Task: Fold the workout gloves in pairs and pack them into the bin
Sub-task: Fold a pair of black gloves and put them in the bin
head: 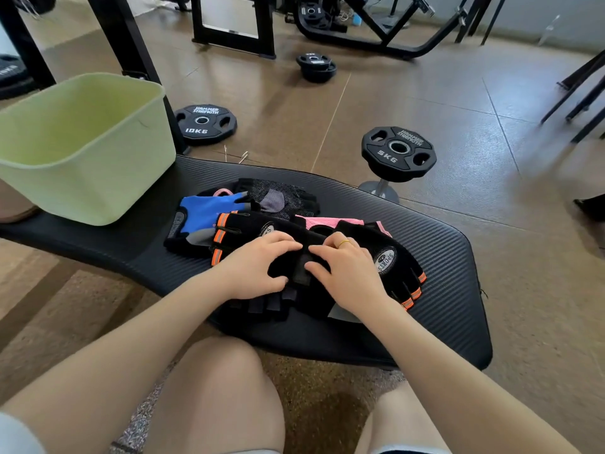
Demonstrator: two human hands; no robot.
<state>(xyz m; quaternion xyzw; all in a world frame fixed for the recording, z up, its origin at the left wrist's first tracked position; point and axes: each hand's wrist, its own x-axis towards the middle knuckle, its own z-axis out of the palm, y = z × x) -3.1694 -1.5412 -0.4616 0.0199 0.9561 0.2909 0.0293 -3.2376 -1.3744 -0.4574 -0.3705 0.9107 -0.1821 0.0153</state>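
Open bench (114, 253) toward bin (98, 178)

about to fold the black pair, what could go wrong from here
The black orange-striped gloves overlap the blue glove and pink glove, so lifting the pair may drag those along. The green bin sits at the bench's far left, so a loose fold might open on the way.
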